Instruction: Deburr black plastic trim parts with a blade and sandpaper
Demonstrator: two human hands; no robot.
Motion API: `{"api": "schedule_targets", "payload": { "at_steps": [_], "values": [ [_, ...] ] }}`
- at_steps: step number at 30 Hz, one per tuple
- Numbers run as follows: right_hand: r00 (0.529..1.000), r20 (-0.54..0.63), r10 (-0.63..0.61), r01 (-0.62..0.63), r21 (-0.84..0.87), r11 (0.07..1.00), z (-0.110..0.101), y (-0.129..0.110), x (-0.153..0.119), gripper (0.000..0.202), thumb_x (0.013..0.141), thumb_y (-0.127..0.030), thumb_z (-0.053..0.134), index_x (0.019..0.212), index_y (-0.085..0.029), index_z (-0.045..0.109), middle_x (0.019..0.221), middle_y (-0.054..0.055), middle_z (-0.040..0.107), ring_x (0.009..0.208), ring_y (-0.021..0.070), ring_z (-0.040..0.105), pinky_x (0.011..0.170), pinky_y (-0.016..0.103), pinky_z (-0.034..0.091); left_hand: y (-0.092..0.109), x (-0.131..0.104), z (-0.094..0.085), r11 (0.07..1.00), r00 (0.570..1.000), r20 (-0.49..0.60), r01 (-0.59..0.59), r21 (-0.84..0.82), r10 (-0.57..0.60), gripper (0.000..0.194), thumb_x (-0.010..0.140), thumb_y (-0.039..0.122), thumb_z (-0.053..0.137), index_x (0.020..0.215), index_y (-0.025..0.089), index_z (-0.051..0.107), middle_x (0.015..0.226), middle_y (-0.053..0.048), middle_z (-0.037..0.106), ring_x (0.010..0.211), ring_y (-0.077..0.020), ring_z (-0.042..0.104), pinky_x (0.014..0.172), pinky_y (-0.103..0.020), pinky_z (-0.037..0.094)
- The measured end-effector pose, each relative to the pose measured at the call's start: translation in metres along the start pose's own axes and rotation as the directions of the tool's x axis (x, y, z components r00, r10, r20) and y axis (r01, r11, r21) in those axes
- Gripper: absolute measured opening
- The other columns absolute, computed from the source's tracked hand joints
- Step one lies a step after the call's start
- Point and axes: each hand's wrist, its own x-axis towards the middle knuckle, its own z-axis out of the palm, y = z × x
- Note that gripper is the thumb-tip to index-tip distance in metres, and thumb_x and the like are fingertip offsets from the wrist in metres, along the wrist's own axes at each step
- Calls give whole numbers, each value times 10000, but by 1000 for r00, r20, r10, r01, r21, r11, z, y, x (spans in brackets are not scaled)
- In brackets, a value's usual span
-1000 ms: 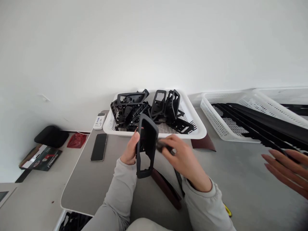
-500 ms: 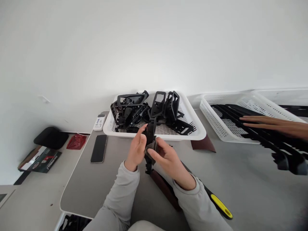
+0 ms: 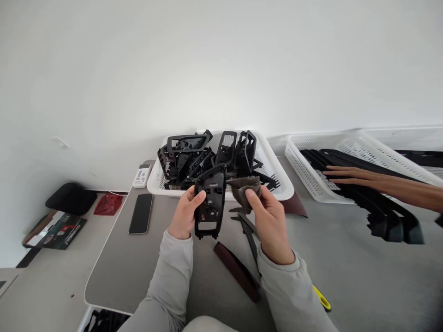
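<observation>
My left hand (image 3: 182, 214) grips a black plastic bezel (image 3: 211, 200) by its left edge, thumb on the face. The bezel stands nearly upright, with a rectangular opening at its lower end. Pinched in my right hand (image 3: 273, 221) is a crumpled grey-brown cloth (image 3: 244, 189), just right of the bezel and apart from it. Behind both hands, a white plastic basket (image 3: 289, 186) holds several similar black bezels (image 3: 188, 144). On the table below lie a dark caliper (image 3: 248, 230), partly hidden by my right hand, and a folded strip of brown-red sandpaper (image 3: 237, 272).
A phone (image 3: 140, 213) and a white device (image 3: 141, 176) lie at the left. Another sandpaper sheet (image 3: 296, 206) sticks out under the basket. A yellow-black handle (image 3: 321, 297) is by my right sleeve. At right, another person's hand (image 3: 360, 176) touches long black strips (image 3: 391, 216) over a second basket (image 3: 304, 182).
My right hand has drawn the cloth off the bezel to the right. The bezel has turned so its broad side faces me. The other person's hand has shifted left, along with the black strips.
</observation>
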Motion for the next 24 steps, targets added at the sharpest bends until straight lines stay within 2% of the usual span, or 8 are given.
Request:
{"api": "schedule_targets", "payload": {
  "at_steps": [3, 7, 11, 14, 18, 20, 22, 24],
  "values": [
    [984, -43, -172, 170, -51, 984, 0, 0, -1, 229, 935, -377, 484, 831, -222, 617, 848, 17, 567, 793, 166, 535, 728, 304, 466, -4, 1, 6, 997, 998, -45, -29, 69, 32, 389, 719, 536, 713, 744, 158, 622, 619, 31, 584, 520, -73, 512, 529, -206, 438],
    [935, 68, -347, 353, -168, 920, 11, -1, -8, 181, 919, -307, 516, 1005, -227, 653, 1011, 72, 588, 945, 214, 578, 822, 376, 497, -9, 1, 12, 990, 996, -86, -20, 137, 32, 396, 740, 556, 681, 802, 165, 658, 700, 13, 639, 636, -106, 563, 619, -222, 452],
    [878, 159, -452, 478, -233, 847, 19, -1, -14, 271, 899, -268, 561, 1155, -233, 641, 1053, 89, 587, 977, 225, 590, 851, 401, 508, -4, -2, 10, 970, 992, -108, -36, 240, 64, 397, 759, 563, 653, 845, 176, 674, 807, -2, 678, 741, -134, 585, 705, -242, 453],
    [881, 173, -441, 473, -255, 843, 18, 0, -11, 236, 906, -251, 549, 1112, -231, 663, 1011, 80, 602, 941, 216, 601, 823, 386, 518, 1, -5, 7, 939, 994, -90, -28, 342, 62, 402, 771, 571, 632, 821, 174, 663, 756, 2, 654, 712, -138, 563, 685, -247, 437],
    [935, 59, -350, 350, -311, 883, 11, 3, -2, 173, 896, -232, 554, 1005, -219, 688, 915, 63, 613, 838, 198, 607, 741, 359, 528, 1, -5, 9, 919, 1000, -21, 20, 394, -12, 405, 785, 575, 609, 782, 171, 621, 660, 14, 584, 616, -117, 502, 589, -230, 396],
    [945, -10, -326, 303, -341, 890, 7, 3, 1, 171, 888, -244, 568, 1005, -218, 691, 902, 64, 623, 829, 203, 608, 729, 362, 527, 0, -4, 10, 910, 1000, -1, 22, 414, -24, 402, 786, 572, 606, 754, 172, 598, 645, 15, 562, 592, -110, 479, 557, -222, 374],
    [934, -94, -344, 288, -372, 883, 4, 1, 1, 186, 887, -269, 576, 1024, -223, 693, 914, 70, 626, 846, 213, 609, 741, 377, 528, -1, -4, 11, 895, 1000, 10, 7, 446, -13, 397, 781, 564, 615, 716, 175, 578, 628, 18, 537, 576, -107, 455, 531, -220, 350],
    [917, -103, -386, 320, -388, 864, 3, -2, -1, 193, 886, -288, 581, 1031, -237, 700, 953, 78, 621, 873, 220, 612, 770, 395, 529, -1, -4, 11, 877, 999, 33, -17, 479, 1, 391, 770, 551, 632, 678, 176, 567, 608, 20, 507, 564, -107, 430, 513, -222, 328]
  ]
}}
